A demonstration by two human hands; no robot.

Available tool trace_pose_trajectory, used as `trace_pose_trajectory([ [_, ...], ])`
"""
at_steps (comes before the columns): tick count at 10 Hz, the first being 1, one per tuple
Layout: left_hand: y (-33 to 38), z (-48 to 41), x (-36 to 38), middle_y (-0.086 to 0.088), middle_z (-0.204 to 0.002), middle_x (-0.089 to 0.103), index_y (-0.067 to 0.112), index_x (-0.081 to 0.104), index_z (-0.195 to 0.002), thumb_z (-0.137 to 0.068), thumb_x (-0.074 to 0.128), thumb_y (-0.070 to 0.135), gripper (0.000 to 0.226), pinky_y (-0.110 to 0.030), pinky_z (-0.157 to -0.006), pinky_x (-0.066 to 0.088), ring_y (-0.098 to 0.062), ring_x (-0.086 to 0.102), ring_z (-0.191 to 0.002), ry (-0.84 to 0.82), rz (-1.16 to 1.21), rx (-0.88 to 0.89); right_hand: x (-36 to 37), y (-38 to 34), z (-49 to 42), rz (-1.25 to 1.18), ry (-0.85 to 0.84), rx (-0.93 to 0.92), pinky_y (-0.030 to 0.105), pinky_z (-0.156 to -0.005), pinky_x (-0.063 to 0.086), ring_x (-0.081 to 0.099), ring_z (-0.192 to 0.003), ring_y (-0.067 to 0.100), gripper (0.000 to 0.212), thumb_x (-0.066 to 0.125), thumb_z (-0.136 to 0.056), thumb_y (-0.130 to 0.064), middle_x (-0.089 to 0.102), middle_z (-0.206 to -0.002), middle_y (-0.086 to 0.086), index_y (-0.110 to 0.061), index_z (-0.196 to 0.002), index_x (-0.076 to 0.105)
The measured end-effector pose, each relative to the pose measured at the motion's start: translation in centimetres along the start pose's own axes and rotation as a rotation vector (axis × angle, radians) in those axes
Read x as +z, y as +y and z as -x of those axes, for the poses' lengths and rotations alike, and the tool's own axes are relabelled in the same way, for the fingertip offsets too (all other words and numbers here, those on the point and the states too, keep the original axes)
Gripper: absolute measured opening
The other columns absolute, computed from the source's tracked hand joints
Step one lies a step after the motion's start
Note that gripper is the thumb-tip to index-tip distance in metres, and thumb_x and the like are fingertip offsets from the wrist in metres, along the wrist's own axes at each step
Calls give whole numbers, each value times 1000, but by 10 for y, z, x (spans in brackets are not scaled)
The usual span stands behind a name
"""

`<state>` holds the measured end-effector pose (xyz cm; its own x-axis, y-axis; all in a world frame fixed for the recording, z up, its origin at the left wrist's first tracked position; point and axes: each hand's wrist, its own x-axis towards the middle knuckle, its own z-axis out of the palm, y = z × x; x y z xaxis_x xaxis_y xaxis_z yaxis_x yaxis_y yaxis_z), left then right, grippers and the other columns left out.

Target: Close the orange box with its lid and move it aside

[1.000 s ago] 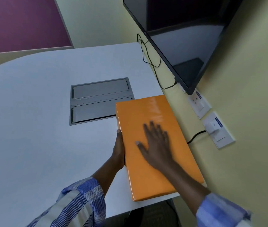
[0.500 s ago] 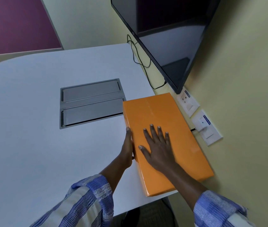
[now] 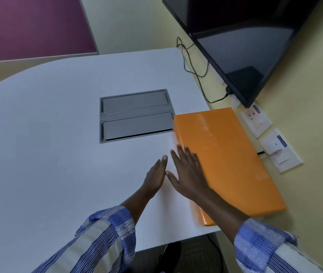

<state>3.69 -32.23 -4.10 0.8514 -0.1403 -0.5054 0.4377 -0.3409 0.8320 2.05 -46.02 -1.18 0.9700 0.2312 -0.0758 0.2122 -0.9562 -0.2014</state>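
Box (image 3: 223, 154) lies closed along the table's (image 3: 48, 144) right edge. Right hand (image 3: 186, 174), flat and open, overlaps its left side; left hand (image 3: 154, 178) open, holding nothing.

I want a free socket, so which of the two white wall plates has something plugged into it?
The nearer wall plate, beside the orange box: a white plug sits in it with a black cable. The farther plate under the screen shows bare holes.

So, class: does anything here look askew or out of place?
Yes. The closed orange box lies at an angle to the table, and its near right corner juts past the table's edge beside the wall.
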Motion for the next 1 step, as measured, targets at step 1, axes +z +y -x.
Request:
trace_pose_trajectory([
  [1,-28,10,-39,-3,-168,21,23,23,-160,-89,16,81,91,-53,-125,16,-25,17,-155,112,-199,-34,17,-36,-7,-28,-68,-62,49,-124,0,-9,-154,28,74,29,-99,-59,-5,-167,7,-21,-159,9],
])
